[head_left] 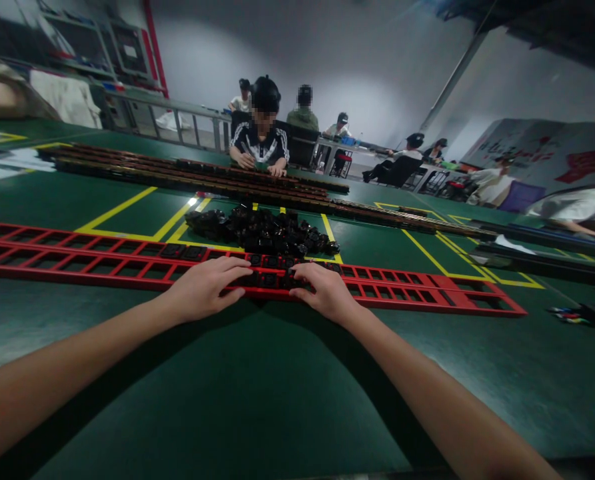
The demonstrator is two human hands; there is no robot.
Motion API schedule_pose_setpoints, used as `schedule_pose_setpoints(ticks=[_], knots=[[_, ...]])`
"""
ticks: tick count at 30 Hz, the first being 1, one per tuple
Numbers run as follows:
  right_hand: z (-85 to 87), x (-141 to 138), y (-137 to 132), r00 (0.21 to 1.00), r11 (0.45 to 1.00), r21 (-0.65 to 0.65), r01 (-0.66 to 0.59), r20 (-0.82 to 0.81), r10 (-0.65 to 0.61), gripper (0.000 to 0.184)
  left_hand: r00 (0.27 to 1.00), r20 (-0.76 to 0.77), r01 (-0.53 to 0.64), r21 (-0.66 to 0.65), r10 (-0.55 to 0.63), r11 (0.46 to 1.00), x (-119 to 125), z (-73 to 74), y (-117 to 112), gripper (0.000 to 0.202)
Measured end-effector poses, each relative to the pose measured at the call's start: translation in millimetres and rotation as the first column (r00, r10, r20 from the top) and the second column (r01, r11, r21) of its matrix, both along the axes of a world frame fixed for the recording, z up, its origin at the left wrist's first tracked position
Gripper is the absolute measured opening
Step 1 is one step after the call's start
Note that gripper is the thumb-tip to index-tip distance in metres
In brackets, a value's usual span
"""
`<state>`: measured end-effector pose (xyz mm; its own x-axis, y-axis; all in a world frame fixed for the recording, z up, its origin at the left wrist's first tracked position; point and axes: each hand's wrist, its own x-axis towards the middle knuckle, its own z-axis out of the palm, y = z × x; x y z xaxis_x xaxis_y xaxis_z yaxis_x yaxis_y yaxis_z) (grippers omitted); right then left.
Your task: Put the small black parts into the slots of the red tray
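A long red frame [142,271] with two rows of slots lies across the table. Black square parts [266,279] fill several slots near its middle, and a pair of similar black parts [183,251] sits further left in the back row. My left hand [204,287] rests over the frame with fingers stretched and thumb apart, its fingertips beside the filled slots. On the other side, my right hand [324,290] curls its fingers and thumb about a black part in the frame; the fingertips partly hide it. Behind the frame is a heap of loose black parts [262,230].
Long dark strips [187,175] lie across the far side of the green table [257,393], which has yellow tape lines. More dark bars [547,260] and a small dark bundle [587,315] lie at right. A person [260,137] works opposite; others sit further back.
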<state>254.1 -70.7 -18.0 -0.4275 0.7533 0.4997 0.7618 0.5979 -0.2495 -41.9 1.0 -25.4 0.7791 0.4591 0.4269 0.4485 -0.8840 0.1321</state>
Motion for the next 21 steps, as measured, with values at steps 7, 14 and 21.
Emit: schedule_pose_setpoints(ticks=[7, 14, 21], knots=[[2.5, -2.9, -1.8, 0.998, 1.000, 0.012, -0.022, 0.066, 0.021, 0.024, 1.000, 0.006, 0.004, 0.011, -0.004, 1.000, 1.3, 1.4, -1.2, 0.037], [5.8, -5.6, -3.3, 0.994, 0.998, 0.040, -0.044, 0.100, 0.040, 0.023, 1.000, 0.007, -0.003, 0.004, 0.003, 1.000, 1.2, 0.0, -0.6, 0.037], [4.5, -5.4, -3.2, 0.990, 0.998, 0.052, -0.044, 0.140, 0.037, 0.026, 1.000, 0.005, -0.006, 0.003, 0.006, 1.000, 1.2, 0.3, -1.3, 0.037]])
